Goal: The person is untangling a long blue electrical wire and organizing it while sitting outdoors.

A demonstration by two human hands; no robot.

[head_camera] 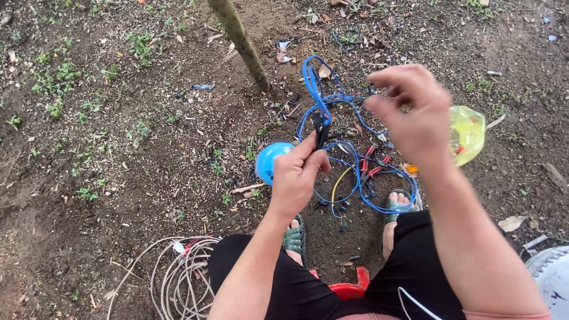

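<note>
From here I count one blue cable [332, 118], one wooden stake [240, 41], one blue round cap [269, 161], one yellow plastic bag [468, 133], one coil of pale wire [178, 275] and one red stool [349, 289] under me. Both of my feet are in green sandals.

Taking the stake as my landmark: the blue cable lies tangled on the dirt just below and to the right of its foot, with a thin yellow wire [338, 184] and a few red-handled clips [370, 163] mixed into the heap. The blue cap sits below the stake, touching the left edge of the tangle. The bag is well off to the right of the stake, the pale coil far down and left of it.

My left hand [299, 178] comes up from the lower middle, forearm raised, fingers pinched closed on a black end piece [321, 127] from which a loop of the blue cable rises. My right hand [412, 112] is lifted higher to the right, wrist bent, fingers loosely curled and blurred; I cannot tell whether it grips anything.
</note>
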